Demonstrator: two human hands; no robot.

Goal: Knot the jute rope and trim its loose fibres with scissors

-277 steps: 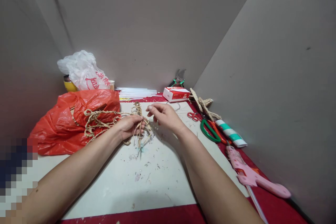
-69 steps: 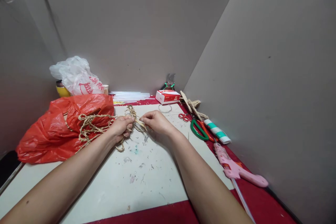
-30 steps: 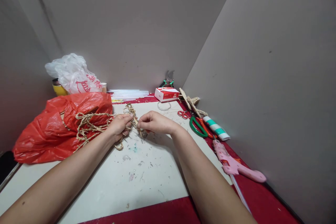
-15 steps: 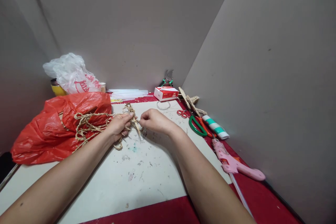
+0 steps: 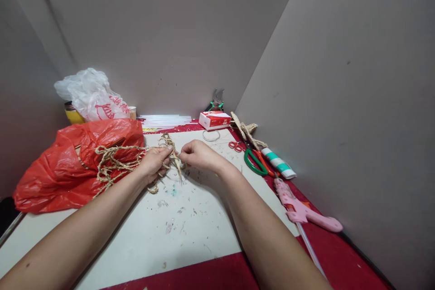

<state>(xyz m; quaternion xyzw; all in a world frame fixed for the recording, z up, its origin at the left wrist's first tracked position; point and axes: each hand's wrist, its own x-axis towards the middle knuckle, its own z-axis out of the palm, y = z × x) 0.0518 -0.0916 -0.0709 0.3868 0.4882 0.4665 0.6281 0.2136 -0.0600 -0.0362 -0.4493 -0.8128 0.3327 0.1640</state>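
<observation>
My left hand (image 5: 155, 163) pinches a bunch of tan braided straw cord (image 5: 117, 156), thumb on top. Loops of the cord trail leftward over a red plastic bag (image 5: 61, 163), and loose strand ends stick out beyond my thumb and hang to the right. Close beside it, my right hand (image 5: 197, 154) is closed, its fingertips pinched together at the loose strands; what lies between them is too small to make out clearly. Both hands are above a white board (image 5: 200, 231) marked with paint spots and scraps.
Along the right edge lie a pink glue gun (image 5: 302, 210), green-handled scissors (image 5: 254, 163), small red scissors (image 5: 235, 146) and a green-striped roll (image 5: 278, 163). At the back are a red-and-white box (image 5: 215, 120), pruning shears (image 5: 217, 99), clear glue sticks (image 5: 166, 121) and a white bag (image 5: 90, 95). Grey walls enclose the table.
Almost nothing differs. My right hand has shifted very slightly left toward the strands, and the whole view has moved by a few pixels.
</observation>
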